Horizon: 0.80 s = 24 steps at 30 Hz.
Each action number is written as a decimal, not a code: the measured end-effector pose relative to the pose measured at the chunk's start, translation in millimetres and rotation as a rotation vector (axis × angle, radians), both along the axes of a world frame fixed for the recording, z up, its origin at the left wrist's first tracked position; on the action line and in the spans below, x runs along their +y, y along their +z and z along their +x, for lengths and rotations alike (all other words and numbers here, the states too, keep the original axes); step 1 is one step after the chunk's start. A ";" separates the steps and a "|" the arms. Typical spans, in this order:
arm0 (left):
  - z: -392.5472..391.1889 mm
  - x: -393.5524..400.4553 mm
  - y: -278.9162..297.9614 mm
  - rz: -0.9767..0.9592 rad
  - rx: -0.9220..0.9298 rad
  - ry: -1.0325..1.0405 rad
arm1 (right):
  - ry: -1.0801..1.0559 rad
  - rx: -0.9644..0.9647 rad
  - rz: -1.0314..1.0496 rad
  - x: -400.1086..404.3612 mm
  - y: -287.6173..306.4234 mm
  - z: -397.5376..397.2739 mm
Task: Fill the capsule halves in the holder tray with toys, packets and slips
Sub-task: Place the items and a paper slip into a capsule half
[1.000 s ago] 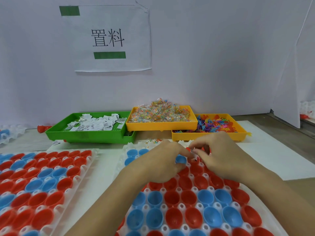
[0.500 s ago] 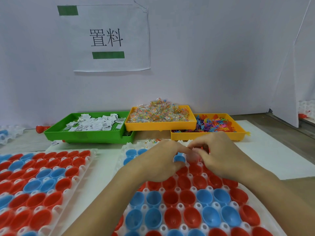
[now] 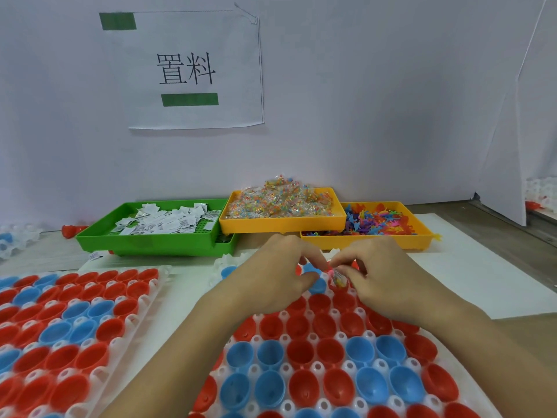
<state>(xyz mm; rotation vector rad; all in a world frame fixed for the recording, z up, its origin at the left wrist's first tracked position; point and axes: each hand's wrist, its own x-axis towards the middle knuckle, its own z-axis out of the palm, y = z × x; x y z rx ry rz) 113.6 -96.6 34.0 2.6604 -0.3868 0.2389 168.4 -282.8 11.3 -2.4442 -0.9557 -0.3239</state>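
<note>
Over holder tray point(image 3: 458, 375) far edge, hands meeting, right hand point(image 3: 382, 276) pinching packet point(image 3: 338, 277)

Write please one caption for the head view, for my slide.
Two bare hands, left hand and right hand, pinch a small clear packet above the white holder tray of capsule halves.

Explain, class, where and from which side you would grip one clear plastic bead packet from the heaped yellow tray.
Take a clear plastic bead packet from the crest of the heap in the yellow tray, coming straight down from above. The pile rises over the tray's rim, so top packets lie free. Pinching a flat crinkled edge, not the bulging middle, would probably lift just one.
</note>
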 end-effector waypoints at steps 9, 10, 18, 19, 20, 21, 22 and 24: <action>0.0 -1.2 -2.8 0.081 0.025 -0.058 | -0.019 -0.036 0.023 -1.7 3.2 1.2; 0.1 -1.4 -3.1 0.084 0.030 -0.063 | -0.011 -0.037 0.023 -1.2 2.8 1.1; -0.5 -5.2 -4.6 0.139 0.068 -0.106 | -0.014 -0.056 0.024 -1.0 -0.1 0.8; -0.5 -5.0 -4.9 0.137 0.073 -0.106 | -0.015 -0.066 0.040 -1.7 0.3 0.6; -0.4 -4.9 -5.2 0.135 0.074 -0.100 | -0.021 -0.079 0.056 -2.4 0.8 0.6; -0.3 -4.7 -5.0 0.133 0.068 -0.089 | -0.036 -0.093 0.074 -3.3 1.4 1.2; -0.1 -4.4 -4.6 0.124 0.057 -0.077 | -0.058 -0.104 0.097 -4.2 2.0 2.5; -0.6 -3.8 -2.6 0.089 0.035 -0.060 | -0.114 -0.130 0.162 -7.3 3.4 6.3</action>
